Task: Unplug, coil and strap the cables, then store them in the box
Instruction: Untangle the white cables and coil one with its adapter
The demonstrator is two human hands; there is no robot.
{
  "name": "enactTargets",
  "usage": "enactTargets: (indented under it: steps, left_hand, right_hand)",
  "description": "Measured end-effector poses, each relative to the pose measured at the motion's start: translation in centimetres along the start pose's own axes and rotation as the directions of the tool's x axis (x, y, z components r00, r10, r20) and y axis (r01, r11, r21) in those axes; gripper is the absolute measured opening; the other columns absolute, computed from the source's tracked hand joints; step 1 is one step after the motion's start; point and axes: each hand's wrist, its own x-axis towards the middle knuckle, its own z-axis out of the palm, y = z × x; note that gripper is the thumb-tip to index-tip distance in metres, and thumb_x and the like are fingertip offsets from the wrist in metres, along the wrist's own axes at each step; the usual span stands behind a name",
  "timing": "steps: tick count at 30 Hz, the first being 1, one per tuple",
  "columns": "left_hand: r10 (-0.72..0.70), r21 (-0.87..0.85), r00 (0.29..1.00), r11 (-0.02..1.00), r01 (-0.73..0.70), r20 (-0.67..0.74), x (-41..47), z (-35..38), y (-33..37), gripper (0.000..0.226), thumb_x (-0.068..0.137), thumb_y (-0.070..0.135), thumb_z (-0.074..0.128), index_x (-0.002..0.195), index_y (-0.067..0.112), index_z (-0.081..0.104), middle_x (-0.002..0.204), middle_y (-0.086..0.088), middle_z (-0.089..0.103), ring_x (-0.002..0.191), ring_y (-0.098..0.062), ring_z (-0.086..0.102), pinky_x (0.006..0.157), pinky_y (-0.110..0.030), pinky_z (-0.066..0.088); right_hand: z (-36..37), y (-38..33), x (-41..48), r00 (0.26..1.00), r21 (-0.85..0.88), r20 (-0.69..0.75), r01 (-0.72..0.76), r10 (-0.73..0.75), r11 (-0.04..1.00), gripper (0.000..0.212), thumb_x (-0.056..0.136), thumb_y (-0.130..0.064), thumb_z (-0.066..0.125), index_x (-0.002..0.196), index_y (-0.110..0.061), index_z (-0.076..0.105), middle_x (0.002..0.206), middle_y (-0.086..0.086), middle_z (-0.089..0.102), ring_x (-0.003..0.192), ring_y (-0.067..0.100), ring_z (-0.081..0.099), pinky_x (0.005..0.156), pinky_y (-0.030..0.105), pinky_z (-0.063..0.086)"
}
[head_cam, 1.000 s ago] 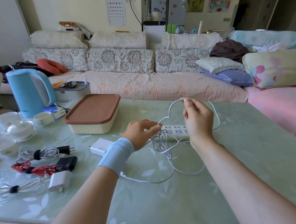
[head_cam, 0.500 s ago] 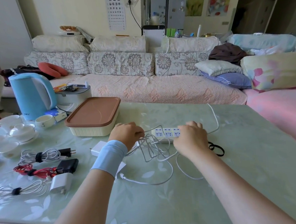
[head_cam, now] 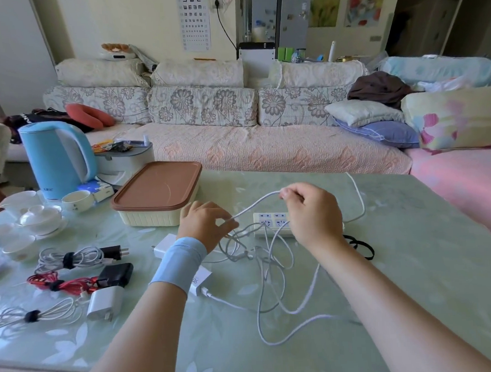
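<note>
Both hands pinch my white cable (head_cam: 254,205): left hand (head_cam: 205,225) apparently holding the coils, right hand (head_cam: 312,210) lifting a strand.

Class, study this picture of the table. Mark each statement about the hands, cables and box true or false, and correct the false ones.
1. The left hand and the right hand each pinch the white cable. True.
2. The box stands open with its lid off. False: its brown lid is on.
3. The red cable is bundled with a black strap. True.
4. The blue kettle stands on the sofa. False: it stands on the table.
</note>
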Motion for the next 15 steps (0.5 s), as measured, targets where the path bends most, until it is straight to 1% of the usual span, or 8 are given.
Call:
enactTargets:
  steps: [3, 5, 6, 8, 9, 11, 13, 15]
  left_hand:
    - [0.059, 0.015, 0.997, 0.998, -0.059, -0.048, 0.4, -0.2, 0.1, 0.047, 0.079, 0.068, 0.046, 0.075, 0.031, 0.073, 0.086, 0.013, 0.07, 0.096, -0.018, 0.055, 0.107, -0.031, 0.016]
    - [0.095, 0.068, 0.995, 0.993, -0.094, -0.01, 0.5, -0.3, 0.5, 0.051, 0.081, 0.065, 0.035, 0.073, 0.029, 0.07, 0.072, 0.008, 0.067, 0.092, -0.017, 0.056, 0.112, -0.033, 0.012]
    - [0.111, 0.083, 0.994, 0.99, -0.11, 0.001, 0.5, -0.3, 0.7, 0.047, 0.083, 0.061, 0.037, 0.073, 0.029, 0.07, 0.067, 0.006, 0.065, 0.091, -0.019, 0.056, 0.114, -0.035, 0.014]
    - [0.195, 0.105, 0.981, 0.976, -0.193, -0.017, 0.6, -0.2, 1.3, 0.036, 0.082, 0.053, 0.051, 0.068, 0.026, 0.07, 0.059, 0.001, 0.061, 0.081, -0.025, 0.057, 0.11, -0.043, 0.028]
    - [0.25, 0.125, 0.967, 0.962, -0.244, -0.036, 0.7, -0.2, 1.7, 0.031, 0.079, 0.05, 0.059, 0.064, 0.025, 0.07, 0.055, 0.0, 0.058, 0.074, -0.027, 0.058, 0.105, -0.046, 0.036]
    - [0.331, 0.154, 0.941, 0.935, -0.318, -0.068, 0.9, -0.1, 2.8, 0.026, 0.073, 0.047, 0.068, 0.06, 0.026, 0.07, 0.05, 0.001, 0.055, 0.064, -0.026, 0.059, 0.097, -0.047, 0.045]
    - [0.378, 0.157, 0.923, 0.919, -0.363, -0.079, 1.0, -0.1, 3.5, 0.025, 0.069, 0.046, 0.077, 0.058, 0.025, 0.068, 0.049, 0.001, 0.056, 0.061, -0.025, 0.06, 0.094, -0.046, 0.048]
    - [0.363, 0.126, 0.93, 0.927, -0.353, -0.06, 0.7, -0.3, 3.5, 0.031, 0.07, 0.052, 0.073, 0.057, 0.025, 0.066, 0.051, 0.002, 0.058, 0.064, -0.026, 0.06, 0.095, -0.045, 0.047]
  right_hand:
    - [0.4, 0.1, -0.3, 0.981, 0.023, -0.046, -0.187, 0.188, 0.982, 0.023, 0.095, -0.026, 0.052, 0.083, -0.017, 0.07, 0.076, -0.005, 0.067, 0.078, 0.024, 0.059, 0.066, 0.033, 0.044]
    - [0.5, 0.6, 0.0, 0.959, -0.223, 0.064, -0.256, 0.276, 0.941, 0.026, 0.094, -0.025, 0.048, 0.081, -0.014, 0.067, 0.091, 0.005, 0.069, 0.088, 0.03, 0.058, 0.07, 0.034, 0.046]
    - [0.5, 0.9, 0.0, 0.946, -0.364, 0.135, -0.229, 0.294, 0.903, 0.024, 0.093, -0.023, 0.047, 0.084, -0.013, 0.067, 0.102, 0.009, 0.066, 0.097, 0.032, 0.056, 0.076, 0.035, 0.047]
    - [0.4, 1.1, -0.3, 0.937, -0.468, 0.252, -0.099, 0.241, 0.878, 0.032, 0.089, -0.015, 0.051, 0.117, -0.009, 0.065, 0.128, 0.011, 0.052, 0.119, 0.031, 0.045, 0.094, 0.036, 0.044]
    - [0.3, 1.0, -0.5, 0.941, -0.419, 0.3, -0.015, 0.154, 0.908, 0.047, 0.087, -0.01, 0.052, 0.134, -0.009, 0.055, 0.138, 0.01, 0.044, 0.127, 0.029, 0.039, 0.104, 0.035, 0.038]
    - [0.4, 0.1, -0.9, 0.916, -0.255, 0.398, 0.159, -0.046, 0.954, 0.066, 0.084, -0.004, 0.05, 0.148, -0.012, 0.039, 0.147, 0.008, 0.04, 0.135, 0.026, 0.036, 0.113, 0.032, 0.03]
    - [0.4, -0.8, -1.2, 0.849, -0.191, 0.519, 0.233, -0.103, 0.954, 0.056, 0.085, -0.012, 0.049, 0.14, -0.023, 0.051, 0.135, 0.003, 0.056, 0.125, 0.024, 0.049, 0.1, 0.032, 0.041]
    - [0.5, -1.2, -1.2, 0.828, -0.286, 0.557, 0.258, -0.059, 0.923, 0.023, 0.087, -0.034, 0.054, 0.105, -0.028, 0.066, 0.101, 0.001, 0.069, 0.1, 0.027, 0.061, 0.074, 0.032, 0.044]
